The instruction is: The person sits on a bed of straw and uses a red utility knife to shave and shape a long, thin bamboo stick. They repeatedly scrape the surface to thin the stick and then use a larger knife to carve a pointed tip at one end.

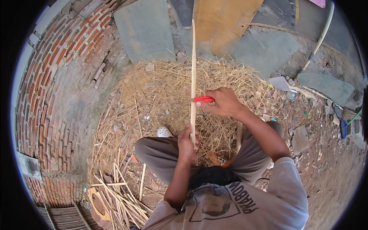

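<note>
My left hand [186, 144] grips the lower end of a long pale bamboo strip [193, 73], fingers wrapped round it just in front of my lap. The strip points away from me, tapering toward its far end. In my right hand [226, 102] is a red utility knife [204, 99], held crosswise. Its tip meets the strip's right side, well beyond my left hand; the blade is too small to make out. Beneath the strip spreads a wide heap of straw-coloured shavings [157, 99].
Thin split sticks [120, 199] lie piled at the lower left. A brick wall [53, 92] stands on the left. Grey sheets [143, 34] and a brown board [226, 23] lean at the far side. A white clog [164, 132] shows beside my left knee. Rubble covers the ground at right.
</note>
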The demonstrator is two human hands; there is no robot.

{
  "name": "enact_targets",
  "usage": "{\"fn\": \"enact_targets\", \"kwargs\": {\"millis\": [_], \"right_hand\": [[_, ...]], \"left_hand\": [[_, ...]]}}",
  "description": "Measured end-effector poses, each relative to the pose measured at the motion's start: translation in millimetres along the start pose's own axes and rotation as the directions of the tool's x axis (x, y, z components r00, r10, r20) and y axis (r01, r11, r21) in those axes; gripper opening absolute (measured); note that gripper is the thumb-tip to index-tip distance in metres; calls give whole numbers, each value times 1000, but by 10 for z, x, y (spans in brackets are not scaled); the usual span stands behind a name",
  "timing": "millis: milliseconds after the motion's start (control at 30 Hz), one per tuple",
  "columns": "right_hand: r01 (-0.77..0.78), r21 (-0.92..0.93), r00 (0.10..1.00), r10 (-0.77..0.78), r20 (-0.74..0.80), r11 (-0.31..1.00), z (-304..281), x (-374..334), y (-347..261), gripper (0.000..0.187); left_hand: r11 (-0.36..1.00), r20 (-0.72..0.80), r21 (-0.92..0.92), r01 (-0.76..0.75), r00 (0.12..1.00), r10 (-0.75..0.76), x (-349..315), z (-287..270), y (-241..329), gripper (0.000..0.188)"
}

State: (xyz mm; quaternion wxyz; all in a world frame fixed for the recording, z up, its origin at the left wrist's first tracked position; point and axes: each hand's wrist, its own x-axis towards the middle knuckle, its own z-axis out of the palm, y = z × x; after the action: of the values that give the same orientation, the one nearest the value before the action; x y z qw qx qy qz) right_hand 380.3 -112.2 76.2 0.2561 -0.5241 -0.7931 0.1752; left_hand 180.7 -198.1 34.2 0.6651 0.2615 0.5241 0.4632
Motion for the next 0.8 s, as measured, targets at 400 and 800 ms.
{"fn": "enact_targets", "kwargs": {"millis": [400, 800], "right_hand": [[240, -123, 970, -244, -15, 963, 334, -93, -151, 65], [309, -186, 905, -348, -243, 933, 460, -41, -74, 60]], "left_hand": [[953, -53, 114, -280, 956, 287, 106, -80, 196, 23], [800, 72, 422, -427, 895, 441, -72, -1, 300, 13]]}}
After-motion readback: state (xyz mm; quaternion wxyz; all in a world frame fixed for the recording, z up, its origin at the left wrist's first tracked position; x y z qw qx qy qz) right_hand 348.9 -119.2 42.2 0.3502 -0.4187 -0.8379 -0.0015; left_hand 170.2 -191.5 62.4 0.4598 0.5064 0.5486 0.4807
